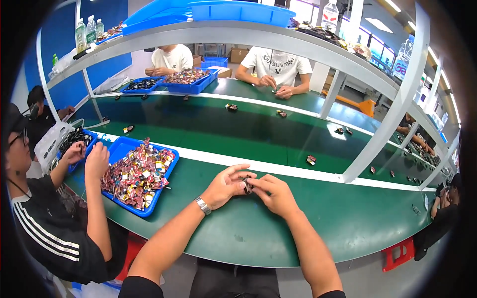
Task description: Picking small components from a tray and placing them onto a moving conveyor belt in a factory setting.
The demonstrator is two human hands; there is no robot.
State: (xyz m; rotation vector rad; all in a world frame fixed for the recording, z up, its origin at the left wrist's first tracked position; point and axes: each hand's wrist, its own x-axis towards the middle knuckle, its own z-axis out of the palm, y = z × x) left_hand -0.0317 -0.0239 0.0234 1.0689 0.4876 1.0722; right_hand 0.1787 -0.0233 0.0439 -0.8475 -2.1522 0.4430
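Note:
My left hand [226,188] and my right hand [275,195] meet over the green tabletop [218,233]. Between their fingertips is a small dark part [247,185], too small to name more exactly. The left thumb and fingers close on it from one side, and the right thumb and forefinger pinch it from the other. A metal watch [202,205] circles my left wrist. To the left of my hands stands a blue tray [147,212] heaped with small red, yellow and white pieces [134,176].
Beyond a white rail runs a green conveyor belt [238,134] carrying scattered small parts [311,160]. A metal post [382,104] rises on the right, under an overhead shelf [238,30]. A co-worker [54,218] sits close on my left; others sit across the belt. A red stool [399,255] stands right.

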